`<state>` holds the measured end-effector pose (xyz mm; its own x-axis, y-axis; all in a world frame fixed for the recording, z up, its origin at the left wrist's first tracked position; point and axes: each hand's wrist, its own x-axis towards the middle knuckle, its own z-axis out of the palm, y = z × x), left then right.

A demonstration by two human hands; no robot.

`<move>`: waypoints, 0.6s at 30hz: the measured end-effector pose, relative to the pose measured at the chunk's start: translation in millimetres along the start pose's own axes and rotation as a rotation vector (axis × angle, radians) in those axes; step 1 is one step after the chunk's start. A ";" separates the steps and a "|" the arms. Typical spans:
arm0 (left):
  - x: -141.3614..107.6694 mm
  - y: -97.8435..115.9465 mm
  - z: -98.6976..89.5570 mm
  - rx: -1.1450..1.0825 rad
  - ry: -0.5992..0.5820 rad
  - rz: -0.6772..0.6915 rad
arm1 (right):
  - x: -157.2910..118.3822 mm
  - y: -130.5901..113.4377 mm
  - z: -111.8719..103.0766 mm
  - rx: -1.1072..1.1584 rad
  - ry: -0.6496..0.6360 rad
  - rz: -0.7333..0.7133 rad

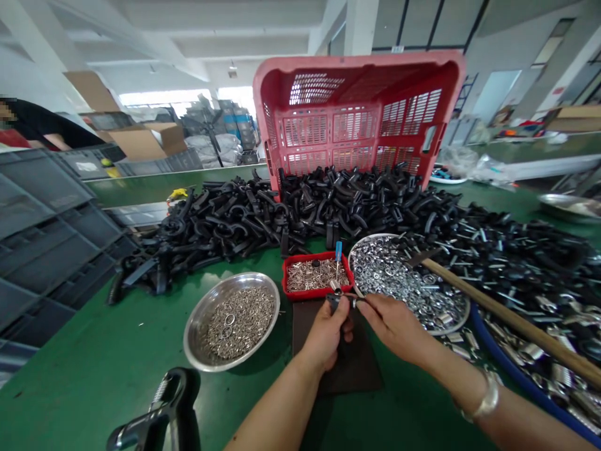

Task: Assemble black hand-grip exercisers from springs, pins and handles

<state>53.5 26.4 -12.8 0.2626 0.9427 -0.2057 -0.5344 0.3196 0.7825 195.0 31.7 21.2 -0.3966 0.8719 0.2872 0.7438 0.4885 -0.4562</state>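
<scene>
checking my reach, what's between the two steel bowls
Between the ring bowl and washer bowl, the head view shows a red tray of metal pins and a dark mat.

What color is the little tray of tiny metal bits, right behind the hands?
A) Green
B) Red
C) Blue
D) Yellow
B. The small plastic tray holding the tiny metal pieces has red walls all around.

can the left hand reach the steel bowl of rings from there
Likely yes: the left hand sits close beside the steel bowl, with only green table between them and nothing standing in the way. It is gripping a small dark part, though, so it would probably have to put that down first.
</scene>
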 end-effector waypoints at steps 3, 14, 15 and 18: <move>0.6 0.8 -2.2 0.006 -0.003 -0.005 | 6.0 -0.4 -8.2 0.114 -0.299 0.134; 1.7 4.1 -1.6 -0.003 0.073 -0.018 | 9.6 -3.4 11.1 0.001 -0.140 0.183; 2.0 4.8 -2.1 -0.022 0.081 -0.026 | 10.1 -4.2 9.9 -0.041 -0.106 0.149; 3.2 6.2 -3.7 -0.038 0.078 -0.057 | 8.6 -5.1 7.2 -0.206 0.017 0.074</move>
<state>48.1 31.7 -10.8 0.2312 0.9269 -0.2956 -0.5508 0.3752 0.7456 184.0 37.0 19.9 -0.3289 0.9036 0.2746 0.8656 0.4047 -0.2950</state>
